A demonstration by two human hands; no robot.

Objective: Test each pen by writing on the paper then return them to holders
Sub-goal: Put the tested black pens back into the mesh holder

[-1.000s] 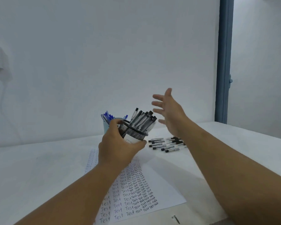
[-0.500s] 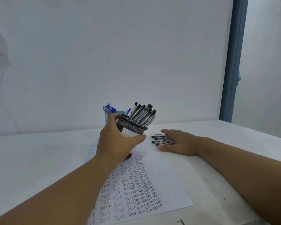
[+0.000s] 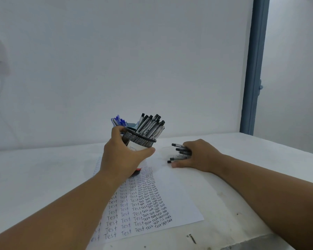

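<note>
**Inspector:** White wall behind, white worktop (image 3: 34, 177) in front, blue door frame (image 3: 255, 69) at the right. Where do the loose pens lie?

**Assistant:** Loose black pens (image 3: 179, 153) lie in a small heap on the worktop, right of the paper (image 3: 175, 201). Their long axes run roughly left to right, dark tips toward the holder. The right hand (image 3: 199, 155) rests over their right ends with fingers curled round them, apparently gathering the bunch.

**Inspector:** And the left hand?

**Assistant:** The left hand (image 3: 122, 156) grips the black mesh holder (image 3: 140, 139), tilted with its mouth toward the right hand. The holder's base is hidden, so I cannot tell whether it is lifted.

**Inspector:** Contents?

**Assistant:** The mesh holder carries many black pens, standing up and leaning right. Behind it, a second holder (image 3: 132, 125) shows blue pens (image 3: 118, 121). The paper is filled with rows of "Test".

**Inspector:** Judgement?

**Assistant:** The right hand is nearer; a short carry leftward would reach the holder's mouth.
</note>
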